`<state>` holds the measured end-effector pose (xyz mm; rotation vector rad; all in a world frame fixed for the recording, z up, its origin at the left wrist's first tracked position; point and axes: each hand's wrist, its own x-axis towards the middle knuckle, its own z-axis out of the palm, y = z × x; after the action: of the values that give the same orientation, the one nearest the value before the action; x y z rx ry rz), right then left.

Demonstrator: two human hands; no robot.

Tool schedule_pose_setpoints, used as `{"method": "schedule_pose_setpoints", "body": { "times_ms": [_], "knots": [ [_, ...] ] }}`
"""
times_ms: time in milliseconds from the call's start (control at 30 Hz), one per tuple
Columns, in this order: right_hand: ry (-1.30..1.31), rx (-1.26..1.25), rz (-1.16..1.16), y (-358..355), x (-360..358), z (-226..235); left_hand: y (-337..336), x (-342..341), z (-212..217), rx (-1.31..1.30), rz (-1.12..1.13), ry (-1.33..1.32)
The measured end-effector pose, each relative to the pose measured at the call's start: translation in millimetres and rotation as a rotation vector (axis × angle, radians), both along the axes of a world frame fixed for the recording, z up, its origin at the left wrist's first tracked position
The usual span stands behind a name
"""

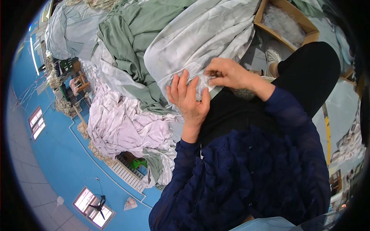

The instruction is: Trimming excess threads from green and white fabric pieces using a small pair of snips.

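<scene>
A shiny white cloth lies draped over my lap and stretches away in front of me. My left hand rests on its near end, fingers spread out and flat against the fabric. Just to the right, my right hand hovers at the same end of the cloth with thumb and forefinger drawn together. What is pinched between those fingertips, whether a fold of cloth or something smaller, I cannot make out.
Green cloth is heaped left of the white piece, with a crumpled pale lilac pile nearer. An open cardboard box holding clear, wispy material stands at the far right, near my shoe. A wooden stool stands farther left.
</scene>
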<state>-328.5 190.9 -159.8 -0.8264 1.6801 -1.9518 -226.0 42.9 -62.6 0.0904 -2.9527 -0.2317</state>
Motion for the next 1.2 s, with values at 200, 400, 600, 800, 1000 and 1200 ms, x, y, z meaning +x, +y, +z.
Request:
{"method": "schedule_pose_setpoints", "body": {
  "times_ms": [200, 400, 600, 800, 1000, 1200],
  "knots": [
    [0.076, 0.072, 0.03, -9.4, 6.9, -9.4, 0.4, 1.3, -0.2, -0.001, 0.003, -0.008],
    [-0.084, 0.166, -0.078, 12.5, -6.1, -8.8, -0.7, 0.6, -1.0, -0.008, -0.003, 0.008],
    [-0.304, 0.157, -0.143, 23.6, -19.0, -4.2, -0.3, 0.5, -1.0, -0.011, 0.002, -0.002],
    [-0.413, -0.017, -0.084, 25.2, -20.5, -14.6, 10.9, -12.2, 9.7, 0.033, -0.015, -0.028],
    [-0.807, -0.172, 0.024, 28.3, -24.5, 27.9, 23.9, -43.1, 7.3, 0.211, -0.078, -0.092],
    [-0.599, -0.117, 0.074, 33.2, -25.7, 9.7, 18.6, -43.8, -12.8, 0.123, -0.169, -0.127]
  ]
}}
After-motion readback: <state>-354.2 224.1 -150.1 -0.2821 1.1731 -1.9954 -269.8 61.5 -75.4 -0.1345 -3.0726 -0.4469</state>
